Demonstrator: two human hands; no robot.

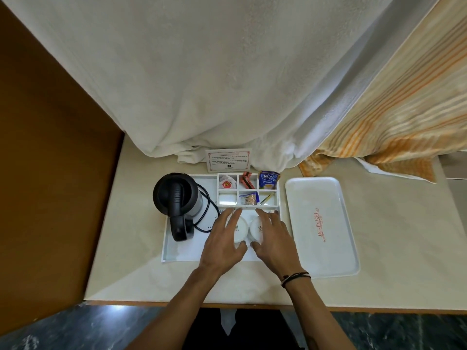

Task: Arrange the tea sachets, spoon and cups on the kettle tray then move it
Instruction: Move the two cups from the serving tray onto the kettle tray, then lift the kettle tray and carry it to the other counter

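Observation:
A white kettle tray [177, 253] lies on the cream table. A black kettle [175, 198] with its cord stands at the tray's left. At the tray's back right is a divided section [278, 198] with sachets: a blue Tetley tea sachet [268, 179], a red-brown sachet [247, 181] and a white one with a red mark [226, 183]. Two white cups stand upside down side by side, the left cup [241, 229] and the right cup [256, 229]. My left hand [223, 242] rests over the left cup, and my right hand [274, 242] over the right cup, fingers spread. No spoon is clearly visible.
A second white tray [323, 223] with red lettering lies to the right. A printed card [228, 160] stands behind the kettle tray. White towels [227, 84] and an orange striped cloth [404, 109] hang over the back. A brown wall [50, 160] bounds the left side.

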